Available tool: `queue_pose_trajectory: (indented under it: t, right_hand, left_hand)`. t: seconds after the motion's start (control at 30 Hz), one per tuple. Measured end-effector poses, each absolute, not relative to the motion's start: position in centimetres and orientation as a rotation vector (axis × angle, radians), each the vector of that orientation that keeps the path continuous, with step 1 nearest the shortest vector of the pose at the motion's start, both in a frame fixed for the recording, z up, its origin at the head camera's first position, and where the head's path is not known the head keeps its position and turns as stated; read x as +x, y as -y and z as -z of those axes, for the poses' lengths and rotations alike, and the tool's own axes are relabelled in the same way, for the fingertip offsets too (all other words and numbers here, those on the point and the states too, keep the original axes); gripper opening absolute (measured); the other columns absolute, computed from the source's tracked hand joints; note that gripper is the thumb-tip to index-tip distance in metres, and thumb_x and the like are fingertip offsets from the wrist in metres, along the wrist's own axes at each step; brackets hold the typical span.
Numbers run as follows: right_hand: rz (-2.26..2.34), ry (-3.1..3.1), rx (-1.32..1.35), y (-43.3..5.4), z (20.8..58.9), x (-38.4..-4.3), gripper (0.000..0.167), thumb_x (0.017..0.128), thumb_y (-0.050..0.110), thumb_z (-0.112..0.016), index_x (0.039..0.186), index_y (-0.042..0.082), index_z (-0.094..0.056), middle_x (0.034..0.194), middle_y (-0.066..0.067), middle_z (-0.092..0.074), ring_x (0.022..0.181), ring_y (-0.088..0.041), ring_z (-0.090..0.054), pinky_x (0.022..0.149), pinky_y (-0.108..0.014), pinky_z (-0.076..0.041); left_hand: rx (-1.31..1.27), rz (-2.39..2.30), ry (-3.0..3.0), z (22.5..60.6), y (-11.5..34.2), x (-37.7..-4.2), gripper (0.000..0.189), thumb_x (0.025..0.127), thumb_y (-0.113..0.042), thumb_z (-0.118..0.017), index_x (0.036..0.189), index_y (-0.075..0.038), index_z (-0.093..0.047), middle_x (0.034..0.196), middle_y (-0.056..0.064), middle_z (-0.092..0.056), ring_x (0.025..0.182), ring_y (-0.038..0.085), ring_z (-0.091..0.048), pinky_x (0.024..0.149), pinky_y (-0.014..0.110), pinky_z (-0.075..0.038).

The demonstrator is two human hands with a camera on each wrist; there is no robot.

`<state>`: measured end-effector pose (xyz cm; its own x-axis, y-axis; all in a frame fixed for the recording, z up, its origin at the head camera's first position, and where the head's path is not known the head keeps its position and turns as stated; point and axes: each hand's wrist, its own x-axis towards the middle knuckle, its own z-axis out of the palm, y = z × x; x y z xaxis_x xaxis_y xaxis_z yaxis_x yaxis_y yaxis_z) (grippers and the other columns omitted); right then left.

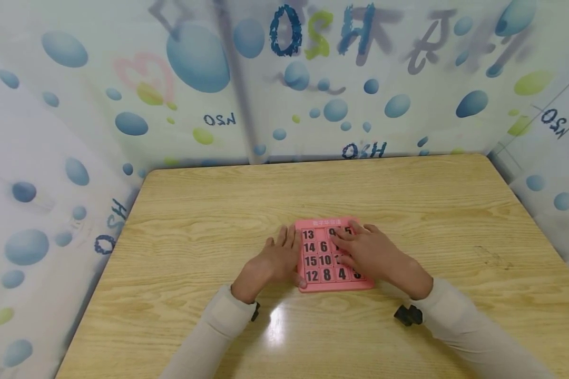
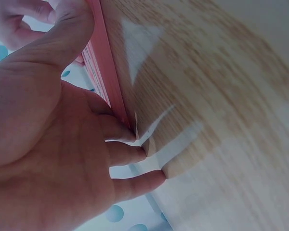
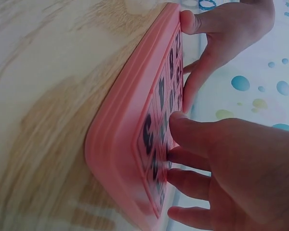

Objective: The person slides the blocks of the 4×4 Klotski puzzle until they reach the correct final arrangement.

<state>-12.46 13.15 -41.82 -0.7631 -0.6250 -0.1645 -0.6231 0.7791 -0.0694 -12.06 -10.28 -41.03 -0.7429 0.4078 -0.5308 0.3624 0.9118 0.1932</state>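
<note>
A pink number sliding puzzle (image 1: pixel 324 260) lies on the table, with black numbers on its square tiles and a gap in its far row between 13 and 9. My left hand (image 1: pixel 281 261) rests along its left edge, thumb on the near left corner. In the left wrist view its fingers (image 2: pixel 130 155) stretch out straight, tips down at the tabletop. Over the right-hand columns lies my right hand (image 1: pixel 376 254); the right wrist view has its fingertips (image 3: pixel 179 174) touching the tiles. Several tiles are hidden under it.
The wood-grain table (image 1: pixel 208 210) reaches back to a wall covering (image 1: pixel 294 131) printed with blue and green bubbles and letters, which also runs along both sides. Dark devices sit at both wrists, such as the black piece (image 1: pixel 408 315) under the right cuff.
</note>
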Motion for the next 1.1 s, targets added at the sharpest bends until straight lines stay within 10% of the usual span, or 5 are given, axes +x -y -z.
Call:
queue_pose_trajectory:
  t: [1.1]
  right_hand:
    - [0.112, -2.774, -0.989, -11.9, 41.5, -12.7, 0.053, 0.100, 0.042, -0.054, 0.146, 0.014, -0.052, 0.150, -0.007, -0.050, 0.142, -0.042, -0.038, 0.108, -0.062, -0.037]
  left_hand:
    - [0.540, -0.103, -2.472, 41.2, 10.1, -12.2, 0.118, 0.081, -0.056, -0.070, 0.159, -0.002, 0.001, 0.165, 0.018, 0.008, 0.153, 0.034, 0.005, 0.123, 0.052, -0.014]
